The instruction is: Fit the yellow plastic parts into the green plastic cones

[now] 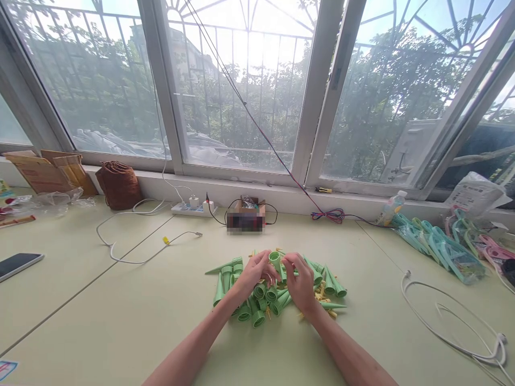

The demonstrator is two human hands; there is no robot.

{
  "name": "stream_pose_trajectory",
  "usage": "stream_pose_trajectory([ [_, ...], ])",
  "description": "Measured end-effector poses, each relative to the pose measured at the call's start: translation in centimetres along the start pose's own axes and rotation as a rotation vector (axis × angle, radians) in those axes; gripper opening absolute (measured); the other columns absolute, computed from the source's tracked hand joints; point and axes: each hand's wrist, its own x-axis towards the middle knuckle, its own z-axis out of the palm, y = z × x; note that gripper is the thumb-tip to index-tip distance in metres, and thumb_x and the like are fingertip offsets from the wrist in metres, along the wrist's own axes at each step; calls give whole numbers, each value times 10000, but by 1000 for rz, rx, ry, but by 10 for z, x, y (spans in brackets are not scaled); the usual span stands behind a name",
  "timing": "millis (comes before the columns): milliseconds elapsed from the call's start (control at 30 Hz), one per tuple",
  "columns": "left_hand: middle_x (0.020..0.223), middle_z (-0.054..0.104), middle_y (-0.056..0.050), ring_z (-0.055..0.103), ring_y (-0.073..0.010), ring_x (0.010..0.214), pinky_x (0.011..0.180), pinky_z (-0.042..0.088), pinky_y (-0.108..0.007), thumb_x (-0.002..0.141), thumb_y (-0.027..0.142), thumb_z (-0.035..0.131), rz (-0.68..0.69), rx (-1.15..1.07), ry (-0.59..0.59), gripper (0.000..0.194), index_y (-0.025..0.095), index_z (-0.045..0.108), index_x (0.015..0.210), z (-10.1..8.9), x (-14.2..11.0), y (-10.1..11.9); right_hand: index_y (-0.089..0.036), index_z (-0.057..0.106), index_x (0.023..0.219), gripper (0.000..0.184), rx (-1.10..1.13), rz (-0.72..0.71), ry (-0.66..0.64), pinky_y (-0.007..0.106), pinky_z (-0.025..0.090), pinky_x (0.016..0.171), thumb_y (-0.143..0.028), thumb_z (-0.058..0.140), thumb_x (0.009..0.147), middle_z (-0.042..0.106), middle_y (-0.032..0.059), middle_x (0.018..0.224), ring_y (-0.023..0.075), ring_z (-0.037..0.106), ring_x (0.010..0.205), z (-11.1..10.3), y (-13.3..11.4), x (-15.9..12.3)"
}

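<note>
Both hands meet over the middle of the table (132,327), close together with a single green cone (274,259) between them. As I read my head view, the left hand (255,271) has its fingers closed round the cone, wide mouth up. The right hand (301,279) sits just beside it with fingertips bunched near the rim; I can't tell whether they pinch anything small or touch the cone.

I judge the step in hand to be close fingertip work on this one piece, held just above a heap of green cones (271,294). Yellow pieces (322,290) lie among them, most plainly by the right wrist. To my mind the next move calls for a steady left grip and fine control from the right, with the wrists kept off the loose cones below.

The tabletop is pale green and crossed by seams. Off to my left I have a phone (20,265), a white cable (124,261) and a brown drawstring bag (118,185). A power strip (181,209) stands near the sill, and a coil of wire (330,215) lies farther right. Beyond that I make out a bottle (391,208) and teal items in clear wrapping (450,249). Tall windows (249,107) fill the far side, showing bars and trees outside.
</note>
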Motion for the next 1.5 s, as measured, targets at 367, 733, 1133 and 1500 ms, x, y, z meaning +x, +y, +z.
stream_pose_trajectory([
  [367,790,640,-19,659,-159,619,456,469,-211,845,530,609,94,95,3,517,209,457,1220,1,-5,9,-203,550,810,214,20,46,6,235,428,606,-241,432,984,569,11,737,138,510,644,-1,4,0],
  [733,1264,585,-172,672,-166,736,513,524,-225,816,458,675,216,173,8,586,233,401,1283,2,-5,7,-202,555,807,203,9,105,21,236,448,606,-247,448,973,612,14,753,140,565,664,1,5,1],
  [1133,953,638,-71,603,-162,733,504,504,-218,828,495,631,177,272,-15,411,184,626,1096,-1,0,-1,-197,554,813,225,-31,117,15,235,441,580,-279,432,984,594,15,729,141,538,621,3,9,-2],
  [1500,1032,577,-74,592,-149,754,548,528,-222,821,493,637,288,382,68,383,201,649,1069,2,-1,-1,-192,567,818,241,-6,172,13,238,436,554,-318,443,983,599,18,719,146,542,618,3,10,-3],
])
